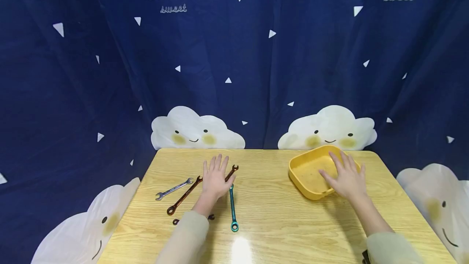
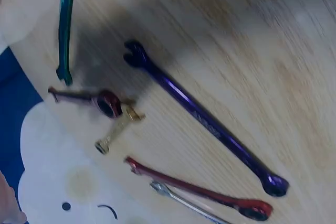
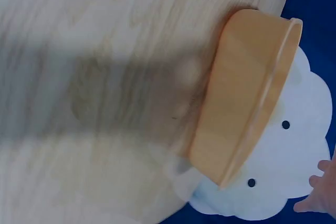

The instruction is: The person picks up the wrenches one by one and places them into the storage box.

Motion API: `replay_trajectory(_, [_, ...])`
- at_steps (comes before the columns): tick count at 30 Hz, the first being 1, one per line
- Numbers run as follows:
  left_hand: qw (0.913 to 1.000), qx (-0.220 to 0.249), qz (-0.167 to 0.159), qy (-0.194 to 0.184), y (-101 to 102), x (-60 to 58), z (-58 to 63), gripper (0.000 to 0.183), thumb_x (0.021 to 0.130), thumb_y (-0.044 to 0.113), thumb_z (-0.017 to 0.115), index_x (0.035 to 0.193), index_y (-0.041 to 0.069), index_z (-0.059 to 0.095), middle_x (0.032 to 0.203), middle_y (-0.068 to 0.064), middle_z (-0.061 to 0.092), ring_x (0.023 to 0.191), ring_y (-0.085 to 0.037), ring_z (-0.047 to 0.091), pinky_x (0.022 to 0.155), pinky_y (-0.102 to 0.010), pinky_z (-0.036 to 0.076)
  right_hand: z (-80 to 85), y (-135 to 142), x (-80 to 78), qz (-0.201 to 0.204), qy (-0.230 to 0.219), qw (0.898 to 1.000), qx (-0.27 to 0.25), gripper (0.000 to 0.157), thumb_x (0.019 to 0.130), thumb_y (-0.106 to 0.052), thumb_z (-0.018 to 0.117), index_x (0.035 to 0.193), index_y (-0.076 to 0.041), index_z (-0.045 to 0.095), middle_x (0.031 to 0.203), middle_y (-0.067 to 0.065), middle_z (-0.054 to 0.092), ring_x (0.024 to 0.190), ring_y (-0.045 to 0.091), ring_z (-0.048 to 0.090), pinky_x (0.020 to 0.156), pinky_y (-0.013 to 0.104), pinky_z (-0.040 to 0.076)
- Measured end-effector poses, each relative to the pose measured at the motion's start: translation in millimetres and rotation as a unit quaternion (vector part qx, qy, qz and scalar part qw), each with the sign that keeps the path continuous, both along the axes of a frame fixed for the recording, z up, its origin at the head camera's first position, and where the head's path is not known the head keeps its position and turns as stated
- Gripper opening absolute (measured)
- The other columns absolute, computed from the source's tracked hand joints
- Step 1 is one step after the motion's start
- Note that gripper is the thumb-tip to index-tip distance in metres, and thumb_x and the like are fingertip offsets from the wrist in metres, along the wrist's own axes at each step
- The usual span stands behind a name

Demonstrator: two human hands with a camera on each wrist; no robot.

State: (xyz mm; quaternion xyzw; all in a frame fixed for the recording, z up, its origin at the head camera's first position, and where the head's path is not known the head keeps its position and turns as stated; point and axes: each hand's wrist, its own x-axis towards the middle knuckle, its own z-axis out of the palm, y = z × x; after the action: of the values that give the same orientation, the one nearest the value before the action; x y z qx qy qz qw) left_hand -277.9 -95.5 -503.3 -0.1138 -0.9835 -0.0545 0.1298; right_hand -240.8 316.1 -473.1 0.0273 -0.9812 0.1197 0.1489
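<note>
My left hand [image 1: 215, 179], fingers straight and spread, hovers over several wrenches. Left of it lie a silver wrench [image 1: 174, 189] and a copper-red wrench [image 1: 187, 196]. A second reddish wrench [image 1: 231, 172] is partly hidden behind the hand, and a teal wrench [image 1: 232, 207] lies just below it. The left sleeve covers the middle of a dark wrench, which shows as a purple wrench [image 2: 189, 106] in the left wrist view. A small gold wrench [image 2: 116, 129] appears there too. My right hand [image 1: 347, 179], fingers spread, overlaps the right side of a yellow plastic tray [image 1: 303, 187].
Everything rests on a light wooden table [image 1: 278, 223]. A dark blue curtain [image 1: 256, 60] with white clouds hangs behind and beside it. The tray stands near the table's back right, its outer wall showing in the right wrist view.
</note>
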Motion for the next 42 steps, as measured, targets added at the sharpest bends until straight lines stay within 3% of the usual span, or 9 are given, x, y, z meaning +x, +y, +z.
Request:
replay_trajectory(9, [0.9980, -0.007, -0.038, 0.051, 30, 4.8, -9.2, 0.059, 0.087, 0.052, 0.039, 0.133, 0.014, 0.040, 0.133, -0.007, 0.042, 0.124, -0.025, 0.035, 0.104, -0.048, 0.019, -20.5, 9, 5.6, -0.023, 0.064, 0.997, -0.037, 0.066, 0.086, -0.047, 0.051, 0.136, -0.008, 0.032, 0.132, 0.027, 0.032, 0.121, 0.045, 0.027, 0.096, 0.064, 0.012])
replay_trajectory(13, [0.9974, -0.009, -0.049, 0.052, 42, 6.2, -13.9, 0.057, 0.087, 0.051, 0.040, 0.131, 0.013, 0.042, 0.130, -0.006, 0.043, 0.122, -0.023, 0.036, 0.104, -0.047, 0.020, -26.6, 14, 7.1, -0.036, 0.080, 0.995, -0.047, 0.061, 0.086, -0.042, 0.053, 0.132, -0.006, 0.037, 0.128, 0.026, 0.036, 0.117, 0.045, 0.032, 0.093, 0.060, 0.019])
replay_trajectory(22, [0.9970, -0.008, -0.064, 0.042, 62, 9.2, -23.1, 0.054, 0.089, 0.051, 0.037, 0.130, 0.015, 0.043, 0.127, -0.004, 0.046, 0.119, -0.023, 0.040, 0.102, -0.046, 0.024, -34.8, 22, 8.2, -0.063, 0.064, 0.994, -0.061, 0.058, 0.087, -0.041, 0.051, 0.130, -0.004, 0.038, 0.127, 0.027, 0.036, 0.115, 0.047, 0.031, 0.090, 0.061, 0.021])
replay_trajectory(42, [0.9975, -0.032, -0.053, 0.032, 114, 11.3, -31.0, 0.052, 0.088, 0.052, 0.038, 0.126, 0.017, 0.046, 0.118, 0.000, 0.050, 0.111, -0.019, 0.043, 0.097, -0.042, 0.029, -46.1, 30, 4.9, -0.107, 0.026, 0.992, -0.067, 0.060, 0.088, -0.042, 0.049, 0.130, -0.002, 0.035, 0.123, 0.030, 0.036, 0.110, 0.050, 0.032, 0.084, 0.062, 0.024])
